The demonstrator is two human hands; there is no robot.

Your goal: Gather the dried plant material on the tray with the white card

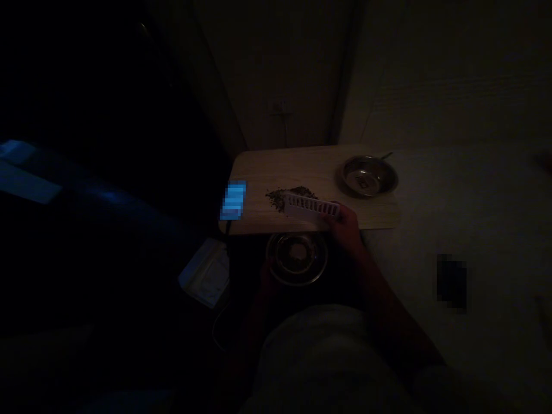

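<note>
I work through near-darkness here, and much of what I see fades at the edges. Two hands are in my view. The right hand (347, 227) is closed around the near end of one white slotted piece (308, 214), fingers partly hidden behind it; the slots run in a single row (too dim for me to count surely). That piece lies over the board (276, 167), its far end against a single heap of dark flakes (276, 200), part of which it covers. The left hand (268, 273) is at the left rim of the lower bowl (321, 271), but its fingers sink into shadow, so I cannot tell how far they are closed or whether they grip it. I count two metal bowls: this one, just off the board's near edge with contents I cannot make out, and the upper bowl (387, 183) on the board's right part, a thin handle (387, 156) showing at its back rim. Two patches are blurred into squares, one bright (233, 200) at the board's left end, one dark (452, 283) on the pale surface (409, 241) to the right.
</note>
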